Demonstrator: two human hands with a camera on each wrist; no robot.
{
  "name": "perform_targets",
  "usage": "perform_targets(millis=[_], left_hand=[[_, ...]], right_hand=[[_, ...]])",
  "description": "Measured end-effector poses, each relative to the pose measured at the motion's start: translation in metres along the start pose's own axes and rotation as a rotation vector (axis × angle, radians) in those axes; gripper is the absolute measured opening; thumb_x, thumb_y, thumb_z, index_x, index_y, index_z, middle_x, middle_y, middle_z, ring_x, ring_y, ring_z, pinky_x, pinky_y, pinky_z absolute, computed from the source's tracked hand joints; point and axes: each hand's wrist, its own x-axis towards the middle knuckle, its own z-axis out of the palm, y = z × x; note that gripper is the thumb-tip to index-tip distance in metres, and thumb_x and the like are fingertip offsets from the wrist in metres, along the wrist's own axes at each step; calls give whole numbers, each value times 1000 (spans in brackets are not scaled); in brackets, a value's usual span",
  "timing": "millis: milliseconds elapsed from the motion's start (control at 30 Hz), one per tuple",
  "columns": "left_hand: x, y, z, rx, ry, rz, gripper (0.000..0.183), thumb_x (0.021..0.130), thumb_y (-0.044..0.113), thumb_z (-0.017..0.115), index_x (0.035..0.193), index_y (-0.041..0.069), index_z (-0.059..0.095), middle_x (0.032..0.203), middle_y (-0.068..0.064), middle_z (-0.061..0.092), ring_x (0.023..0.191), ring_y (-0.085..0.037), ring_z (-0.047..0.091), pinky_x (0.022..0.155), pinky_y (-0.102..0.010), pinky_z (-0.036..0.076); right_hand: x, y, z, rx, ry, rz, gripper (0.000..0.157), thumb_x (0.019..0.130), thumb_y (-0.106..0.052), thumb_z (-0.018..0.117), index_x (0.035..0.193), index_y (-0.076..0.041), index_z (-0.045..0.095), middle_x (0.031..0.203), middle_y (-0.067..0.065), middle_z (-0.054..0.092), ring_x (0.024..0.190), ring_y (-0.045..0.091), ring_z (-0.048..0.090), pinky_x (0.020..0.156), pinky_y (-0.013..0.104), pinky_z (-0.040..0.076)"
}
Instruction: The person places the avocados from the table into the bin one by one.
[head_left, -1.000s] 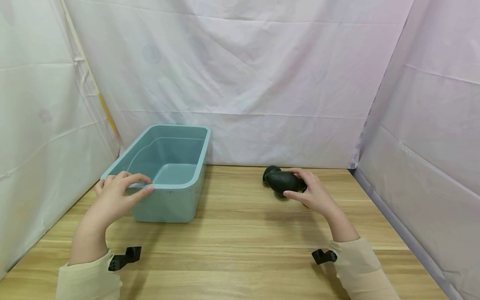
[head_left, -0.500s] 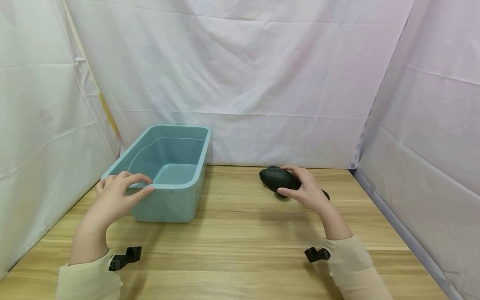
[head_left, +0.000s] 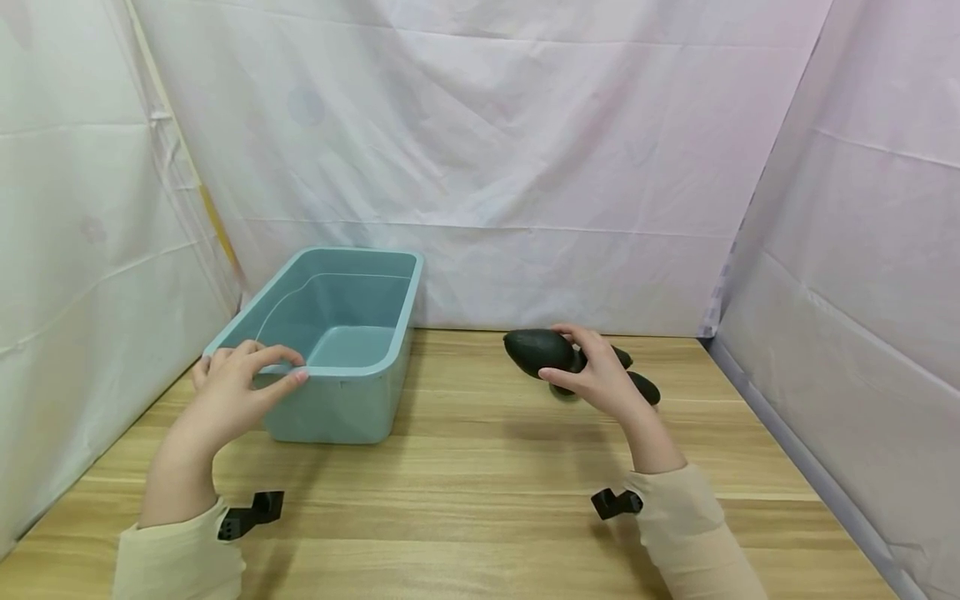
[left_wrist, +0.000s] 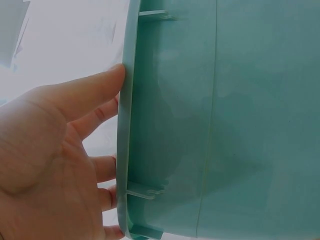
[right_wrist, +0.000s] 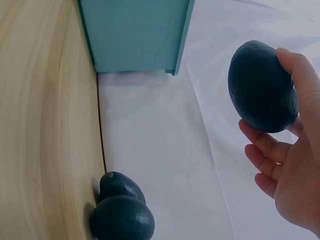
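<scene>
My right hand [head_left: 600, 375] grips a dark green avocado [head_left: 534, 350] between thumb and fingers, raised over the table with its narrow end pointing left. In the right wrist view the held avocado [right_wrist: 261, 87] is well above the wood surface. Behind and under that hand lie more avocados [head_left: 645, 388] on the table, partly hidden by it. My left hand [head_left: 238, 387] holds the near rim of a blue-green plastic bin [head_left: 352, 408], thumb at the edge and fingers along it. The left wrist view shows the thumb and fingertips right at the bin's rim [left_wrist: 128, 100].
The bin stands at the left of the wooden table [head_left: 465, 500], close to the back. White cloth sheeting [head_left: 540, 150] encloses the back and both sides. Each sleeve carries a black wrist mount [head_left: 617, 503].
My right hand has lifted the avocado and moved it left, uncovering other avocados behind it. The left hand has stayed at the bin's rim.
</scene>
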Motion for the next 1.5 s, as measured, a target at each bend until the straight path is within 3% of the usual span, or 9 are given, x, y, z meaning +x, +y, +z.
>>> perform_targets(millis=[533, 1033, 1500], left_hand=[[-2, 0, 0, 5, -4, -10, 26, 95, 35, 60, 106, 13, 66, 97, -12, 49, 103, -44, 33, 89, -72, 1], [-1, -1, 1, 6, -7, -6, 26, 96, 36, 60, 106, 13, 66, 98, -12, 49, 101, -44, 32, 90, -71, 0], [0, 0, 1, 25, 0, 3, 26, 95, 35, 61, 106, 13, 66, 93, -10, 49, 98, -41, 33, 86, -69, 4]], right_hand=[[16, -17, 16, 70, 2, -92, 63, 83, -33, 76, 136, -12, 49, 132, 11, 49, 115, 29, 47, 88, 51, 43], [27, -40, 31, 71, 6, -29, 62, 81, -42, 76, 134, -21, 51, 130, 7, 49, 114, 27, 44, 87, 55, 42], [38, -54, 43, 100, -1, -78, 60, 82, -40, 76, 133, -20, 52, 130, 4, 51, 117, 25, 44, 92, 55, 40]])
